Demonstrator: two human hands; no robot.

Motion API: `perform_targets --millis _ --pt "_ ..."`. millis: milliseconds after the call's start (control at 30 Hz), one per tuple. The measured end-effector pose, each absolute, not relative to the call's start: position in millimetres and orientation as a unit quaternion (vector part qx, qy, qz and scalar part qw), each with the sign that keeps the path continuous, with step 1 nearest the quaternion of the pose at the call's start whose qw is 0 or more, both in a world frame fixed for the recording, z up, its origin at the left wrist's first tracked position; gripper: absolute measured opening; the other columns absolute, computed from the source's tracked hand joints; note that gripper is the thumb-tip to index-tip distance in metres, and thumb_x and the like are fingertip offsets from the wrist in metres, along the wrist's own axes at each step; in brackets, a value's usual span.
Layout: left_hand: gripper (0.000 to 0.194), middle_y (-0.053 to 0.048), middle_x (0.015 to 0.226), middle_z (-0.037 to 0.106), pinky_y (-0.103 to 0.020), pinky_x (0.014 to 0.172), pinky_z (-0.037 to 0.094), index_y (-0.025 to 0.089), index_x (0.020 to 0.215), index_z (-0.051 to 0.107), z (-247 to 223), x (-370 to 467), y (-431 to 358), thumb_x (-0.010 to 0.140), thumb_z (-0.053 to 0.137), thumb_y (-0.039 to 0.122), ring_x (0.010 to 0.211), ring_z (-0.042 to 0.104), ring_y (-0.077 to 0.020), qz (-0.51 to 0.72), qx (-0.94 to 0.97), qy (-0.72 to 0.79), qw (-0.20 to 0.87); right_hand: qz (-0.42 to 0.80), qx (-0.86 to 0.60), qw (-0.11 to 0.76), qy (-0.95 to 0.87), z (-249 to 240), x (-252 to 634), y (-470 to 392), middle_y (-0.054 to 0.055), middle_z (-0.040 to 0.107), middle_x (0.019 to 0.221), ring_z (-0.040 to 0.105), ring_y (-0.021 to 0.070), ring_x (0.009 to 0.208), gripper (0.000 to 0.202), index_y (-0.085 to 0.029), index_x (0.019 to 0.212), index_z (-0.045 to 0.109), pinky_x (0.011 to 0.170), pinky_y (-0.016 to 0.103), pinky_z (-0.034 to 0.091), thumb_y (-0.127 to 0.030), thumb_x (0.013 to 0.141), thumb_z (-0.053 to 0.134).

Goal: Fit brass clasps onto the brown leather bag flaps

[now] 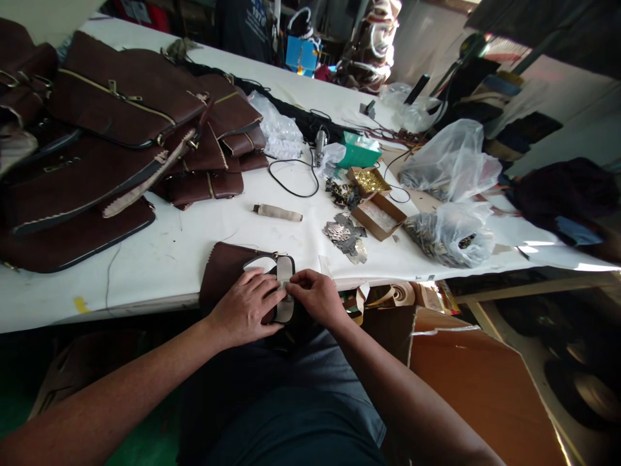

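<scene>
A brown leather bag piece [220, 268] lies at the front edge of the table, partly hanging over it. On its right side is a rounded strap tab [285, 266] with a pale grey inner face and a dark rim. My left hand [250, 303] spans the piece, fingers resting over it and thumb at its lower edge, gripping it. With thumb and forefinger pinched together, my right hand [315, 292] touches the middle of the tab. Whatever sits between those fingertips is too small and covered to make out.
Brown leather bags [111, 103] are heaped at left. Beyond my hands lies a cloth-wrapped tool [279, 212]. Flat metal plates [342, 234], a box of gold-coloured hardware [369, 180], an open cardboard box [379, 217] and plastic bags [449, 234] stand at right. A large carton [466, 382] is below.
</scene>
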State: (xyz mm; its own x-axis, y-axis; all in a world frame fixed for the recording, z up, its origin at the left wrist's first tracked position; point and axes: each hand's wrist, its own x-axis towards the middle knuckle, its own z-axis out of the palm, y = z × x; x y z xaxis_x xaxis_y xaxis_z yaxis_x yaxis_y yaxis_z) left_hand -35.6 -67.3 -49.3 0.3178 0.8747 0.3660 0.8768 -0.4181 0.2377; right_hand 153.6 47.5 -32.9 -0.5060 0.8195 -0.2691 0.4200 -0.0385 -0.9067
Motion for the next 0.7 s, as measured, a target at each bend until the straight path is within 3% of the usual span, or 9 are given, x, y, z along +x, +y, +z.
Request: perform_targets --millis 433,700 --pt "0.052 -0.016 0.127 0.073 -0.058 0.121 0.041 0.019 0.131 0.069 -51.0 -36.3 -66.8 0.089 0.078 0.047 0.129 0.064 -0.0352 -0.233 -0.811 -0.536 -0.001 0.572 -0.459 0.132 -0.667 -36.7 154.6 64.4 -0.002 0.073 0.076 0.061 0.0140 0.064 0.023 -0.020 0.090 0.075 0.063 0.027 0.047 -0.040 0.079 0.081" --pt "0.047 -0.017 0.123 0.074 -0.059 0.120 0.042 0.016 0.127 0.072 -45.9 -34.9 -64.9 0.089 0.077 0.044 0.126 0.065 -0.0353 -0.241 -0.807 -0.539 -0.014 0.482 -0.433 0.108 -0.754 -28.1 153.1 64.1 -0.002 0.071 0.072 0.062 0.0156 0.067 0.013 -0.022 0.087 0.078 0.063 0.027 0.045 -0.034 0.084 0.077"
